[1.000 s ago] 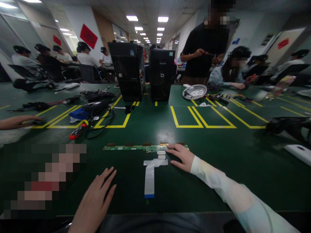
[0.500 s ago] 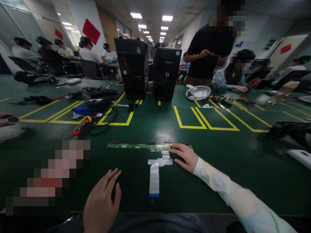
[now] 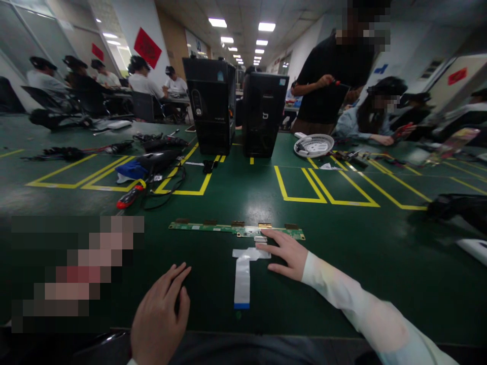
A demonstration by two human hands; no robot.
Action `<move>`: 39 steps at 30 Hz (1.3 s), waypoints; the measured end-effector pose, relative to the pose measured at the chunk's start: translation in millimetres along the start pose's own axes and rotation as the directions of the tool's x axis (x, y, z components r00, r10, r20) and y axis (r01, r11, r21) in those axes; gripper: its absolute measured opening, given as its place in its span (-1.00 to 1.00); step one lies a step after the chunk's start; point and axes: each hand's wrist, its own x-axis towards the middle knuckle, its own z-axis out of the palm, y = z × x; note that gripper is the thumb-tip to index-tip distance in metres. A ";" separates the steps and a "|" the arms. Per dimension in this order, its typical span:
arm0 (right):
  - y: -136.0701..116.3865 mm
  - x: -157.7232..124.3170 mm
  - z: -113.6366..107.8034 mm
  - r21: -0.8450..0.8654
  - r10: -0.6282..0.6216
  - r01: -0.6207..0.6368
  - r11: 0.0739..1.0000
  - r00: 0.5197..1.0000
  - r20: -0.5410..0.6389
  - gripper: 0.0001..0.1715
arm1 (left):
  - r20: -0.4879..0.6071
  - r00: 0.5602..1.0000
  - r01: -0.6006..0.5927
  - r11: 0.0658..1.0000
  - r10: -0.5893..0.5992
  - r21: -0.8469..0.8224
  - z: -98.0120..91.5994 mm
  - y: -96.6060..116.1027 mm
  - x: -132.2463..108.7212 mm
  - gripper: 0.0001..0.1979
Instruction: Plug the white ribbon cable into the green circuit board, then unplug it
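A long, narrow green circuit board [image 3: 213,228] with copper-coloured tabs along its far edge lies across the table in front of me. From a connector at its near side, a white flat ribbon cable [image 3: 242,281] folds and runs toward me, ending in a blue strip. My right hand [image 3: 287,253] is spread with fingers apart; its fingertips rest at the board and beside the connector. Palm down on the table, left of the cable, lies my left hand [image 3: 162,309], fingers stretched out and holding nothing.
A red-and-black screwdriver [image 3: 130,197] lies at left near a black cable. Two black computer towers [image 3: 213,109] stand at the back. A white round basket [image 3: 314,146] sits behind yellow tape outlines. A blurred-out patch covers the left. Other people are around the room.
My right hand has shifted slightly left and toward me along the board, its fingers spreading more and uncovering the board's right end. My left hand stays in place. The view has turned slightly.
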 end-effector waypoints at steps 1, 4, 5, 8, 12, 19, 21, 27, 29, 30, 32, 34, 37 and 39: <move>0.4 -0.6 -0.2 0.003 0.000 0.000 1.000 1.000 -0.002 -0.36 | -0.002 1.000 0.004 1.000 -0.004 -0.001 0.2 -0.3 -0.9 -0.64; 1.8 -4.8 -0.6 0.015 0.006 -0.006 1.000 1.000 -0.010 -0.38 | -0.004 1.000 0.016 1.000 -0.016 -0.006 1.2 -1.2 -3.3 -0.64; 2.7 -7.1 -0.6 0.022 0.009 -0.008 1.000 1.000 -0.014 -0.38 | -0.005 1.000 0.017 1.000 -0.017 -0.007 1.6 -1.4 -3.8 -0.64; 7.3 -16.9 -0.5 0.048 0.022 -0.021 0.999 0.999 -0.031 -0.39 | 0.003 1.000 0.018 1.000 -0.017 -0.009 2.0 -1.5 -4.4 -0.64; 16.3 -36.2 -0.6 0.049 0.053 -0.049 0.998 0.996 -0.069 -0.40 | 0.012 1.000 0.029 0.999 -0.029 -0.017 1.5 -1.9 -4.4 -0.64; 41.3 -89.7 -5.9 -0.075 0.230 -0.245 0.967 0.959 -0.165 -0.37 | 0.007 1.000 0.014 1.000 -0.014 -0.001 1.4 -3.0 -4.2 -0.63; 54.7 -113.6 -7.9 -0.102 0.296 -0.319 0.942 0.935 -0.195 -0.37 | 0.010 1.000 0.017 1.000 -0.017 0.003 1.7 -3.1 -4.7 -0.63; 93.0 -200.1 -15.2 -0.101 0.513 -0.550 0.829 0.819 -0.256 -0.33 | 0.017 0.999 0.041 0.999 -0.040 -0.022 3.3 -4.5 -6.5 -0.61; 98.0 -225.5 -18.4 -0.083 0.585 -0.623 0.778 0.766 -0.269 -0.32 | 0.011 0.999 0.042 0.999 -0.042 -0.028 3.4 -4.7 -6.3 -0.61; 99.3 -236.6 -19.9 -0.075 0.621 -0.661 0.747 0.733 -0.278 -0.31 | 0.007 0.999 0.041 0.999 -0.041 -0.030 3.4 -4.8 -6.1 -0.62; 101.1 -255.8 -22.9 -0.067 0.680 -0.731 0.679 0.661 -0.318 -0.30 | 0.005 0.999 0.035 0.999 -0.035 -0.032 3.6 -4.8 -5.9 -0.62; 102.7 -271.5 -26.0 -0.080 0.695 -0.766 0.638 0.617 -0.369 -0.32 | 0.013 0.999 0.032 0.999 -0.031 -0.033 4.0 -5.1 -6.4 -0.62; 104.8 -288.4 -31.4 -0.170 0.667 -0.756 0.632 0.643 -0.376 -0.31 | 0.025 0.999 0.029 0.999 -0.029 -0.024 4.7 -6.0 -7.6 -0.62; 105.9 -294.6 -34.9 -0.242 0.654 -0.747 0.619 0.661 -0.369 -0.27 | 0.028 0.999 0.027 1.000 -0.027 -0.013 4.9 -6.5 -8.1 -0.62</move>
